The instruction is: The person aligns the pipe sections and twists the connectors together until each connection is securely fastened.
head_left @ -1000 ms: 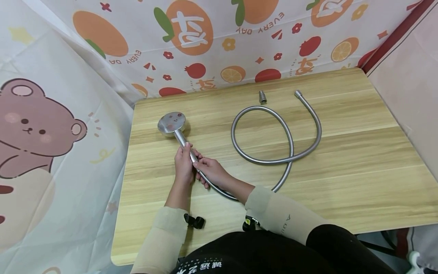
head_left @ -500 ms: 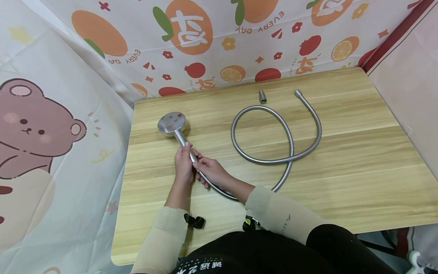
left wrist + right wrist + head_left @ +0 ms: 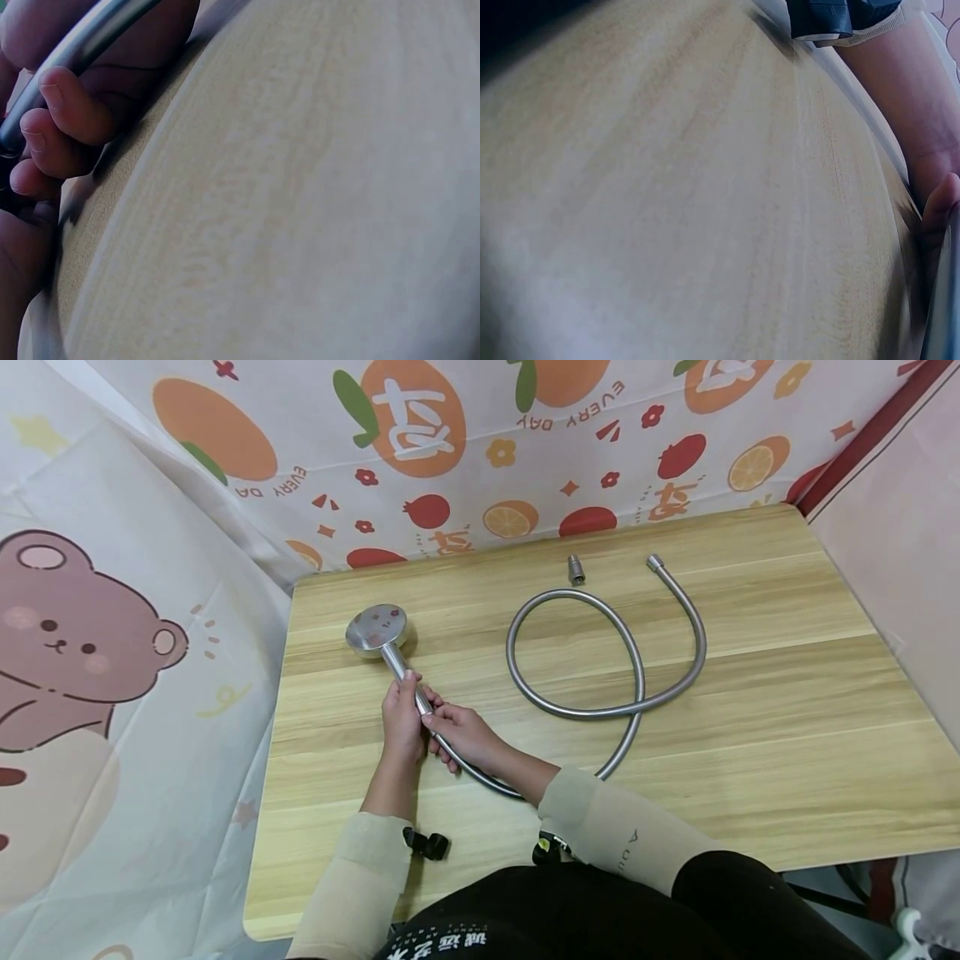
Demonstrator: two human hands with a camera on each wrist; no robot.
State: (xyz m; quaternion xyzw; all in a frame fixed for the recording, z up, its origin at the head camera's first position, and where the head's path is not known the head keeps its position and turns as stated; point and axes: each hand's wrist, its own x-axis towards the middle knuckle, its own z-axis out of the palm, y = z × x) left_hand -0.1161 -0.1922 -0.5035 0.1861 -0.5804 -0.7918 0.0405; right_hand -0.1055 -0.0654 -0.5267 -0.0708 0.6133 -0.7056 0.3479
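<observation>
Silvery metal caught the light left of centre in the head view, where the shower head [image 3: 377, 631] lay aslant, its round face toward the upper left and its handle running down to the right. The left hand [image 3: 403, 720] gripped that handle, thumb along the top and fingers curled round, probably to keep it from rolling or turning. Just beside it, the right hand [image 3: 467, 739] pinched the hose [image 3: 573, 713] where it met the handle's lower end, a close pairing that seemed meant to line the two parts up; the fingers covered the joint, so how tightly it sat could not be told. In the left wrist view, curled fingers [image 3: 86, 116] showed under the tube, apparently bearing it from below. From there the hose passed beneath the right forearm, crossed itself in a loose loop right of centre, and ended toward the upper right, probably laid out so as to leave slack. A small metal fitting [image 3: 575, 570] lay near the table's [image 3: 772, 727] far edge, above the loop and well apart from both hands, presumably set aside.
</observation>
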